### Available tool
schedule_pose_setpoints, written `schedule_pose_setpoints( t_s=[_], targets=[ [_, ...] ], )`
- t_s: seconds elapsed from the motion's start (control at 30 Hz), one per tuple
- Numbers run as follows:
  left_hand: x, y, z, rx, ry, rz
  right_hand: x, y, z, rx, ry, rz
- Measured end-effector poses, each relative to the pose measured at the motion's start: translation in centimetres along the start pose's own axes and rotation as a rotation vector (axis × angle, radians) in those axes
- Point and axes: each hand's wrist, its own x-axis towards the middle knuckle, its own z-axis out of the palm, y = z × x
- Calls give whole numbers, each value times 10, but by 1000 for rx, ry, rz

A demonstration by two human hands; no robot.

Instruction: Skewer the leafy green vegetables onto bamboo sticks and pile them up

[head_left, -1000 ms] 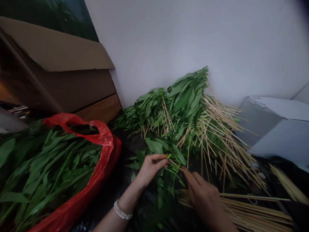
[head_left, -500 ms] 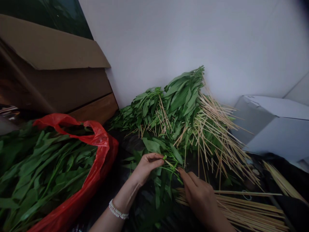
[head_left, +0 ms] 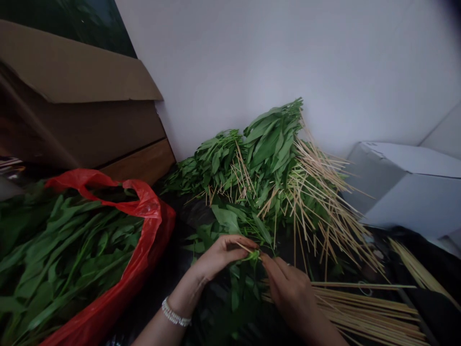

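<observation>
My left hand pinches a green leafy stem between thumb and fingers. A thin bamboo skewer pokes out through the bunched stem, its tip inside the curl of my left fingers. Close against it, my right hand is closed, fingertips on the skewer's other side; the rest of the skewer is hidden by the hand. Beneath and beyond both hands lie loose leafy greens. Under my right forearm rests a pile of bare bamboo skewers.
To the left stands a red plastic bag full of leafy greens. Skewered greens are heaped against the white wall. A white box is at right, a cardboard box at back left. More skewers lie at the right edge.
My hands have come together, and my left hand has turned and lowered slightly. The stem is now bunched on the skewer, whose tip shows toward my left palm.
</observation>
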Motion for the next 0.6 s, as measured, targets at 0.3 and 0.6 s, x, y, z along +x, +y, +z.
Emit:
schedule_pose_setpoints(
  t_s=[0.3,0.6],
  targets=[
    [-5,2,4,321,-318,-116,8,-9,-12,36,-52,-293],
    [-9,8,-2,463,-307,-44,8,-6,-21,11,-50,-287]
  ],
)
